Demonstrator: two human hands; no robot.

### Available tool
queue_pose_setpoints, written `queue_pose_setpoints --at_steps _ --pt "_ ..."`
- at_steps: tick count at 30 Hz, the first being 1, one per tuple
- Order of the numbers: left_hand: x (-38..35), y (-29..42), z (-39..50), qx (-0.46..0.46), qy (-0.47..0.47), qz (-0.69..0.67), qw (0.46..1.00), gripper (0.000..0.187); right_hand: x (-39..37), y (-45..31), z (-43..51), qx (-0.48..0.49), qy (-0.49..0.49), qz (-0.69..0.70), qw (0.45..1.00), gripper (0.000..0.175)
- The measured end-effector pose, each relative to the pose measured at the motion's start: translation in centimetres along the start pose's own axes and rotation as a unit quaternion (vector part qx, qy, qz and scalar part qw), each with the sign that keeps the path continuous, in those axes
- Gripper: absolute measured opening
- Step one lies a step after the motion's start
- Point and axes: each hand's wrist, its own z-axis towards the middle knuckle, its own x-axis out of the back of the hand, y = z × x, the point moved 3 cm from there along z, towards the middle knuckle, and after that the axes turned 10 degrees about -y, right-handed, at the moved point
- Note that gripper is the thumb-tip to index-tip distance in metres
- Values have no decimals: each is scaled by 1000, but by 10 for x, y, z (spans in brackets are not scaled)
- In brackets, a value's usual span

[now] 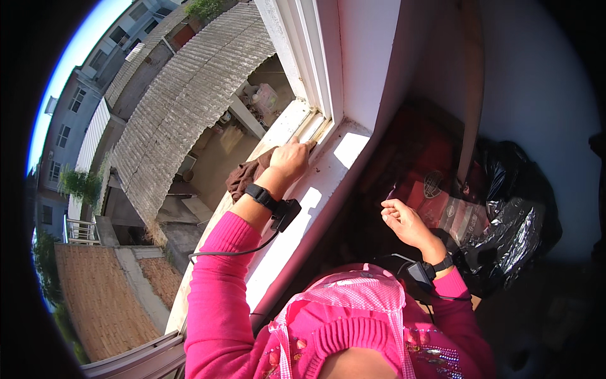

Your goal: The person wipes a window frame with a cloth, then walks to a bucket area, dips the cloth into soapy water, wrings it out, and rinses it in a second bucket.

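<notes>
My left hand (289, 160) presses into the sliding window track (313, 127), close to its corner with the frame. A crumpled brown cloth (248, 176) is bunched under that hand and hangs out over the outer sill side; part of it is hidden by the palm and wrist. The fingertips rest on the track's inner groove. My right hand (403, 221) hovers in the air to the right, inside the room, with loosely curled fingers and nothing visible in it. Both wrists wear black straps with small cabled devices.
The white inner sill (307, 203) runs beside the track. A white window frame (322, 57) rises ahead. Right and lower are a black plastic bag (511, 237), a red printed package (431, 199) and an upright strip (471, 94). Outside, below, lies a corrugated roof (189, 99).
</notes>
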Motion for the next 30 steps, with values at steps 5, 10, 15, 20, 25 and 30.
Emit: queue_pose_setpoints --at_steps 5,10,15,20,25,30 --pt "-15 -16 -65 11 -12 -16 1000 52 -16 -14 16 11 -24 5 1000 32" --pt "-27 -29 -133 20 -15 -17 1000 51 -32 -27 30 13 -52 -18 998 32" --pt "-37 -43 -192 26 -31 -16 999 48 -58 -34 40 -8 -101 -41 994 33" --pt "-60 -65 -260 37 -52 -28 998 44 -87 -44 48 2 -128 -39 991 32" --pt "-76 -91 -308 -9 -103 10 995 46 -112 -62 55 23 -172 -73 982 30" --pt "-69 -114 -347 1 -112 -54 992 19 -123 -80 64 56 -194 -114 973 31"
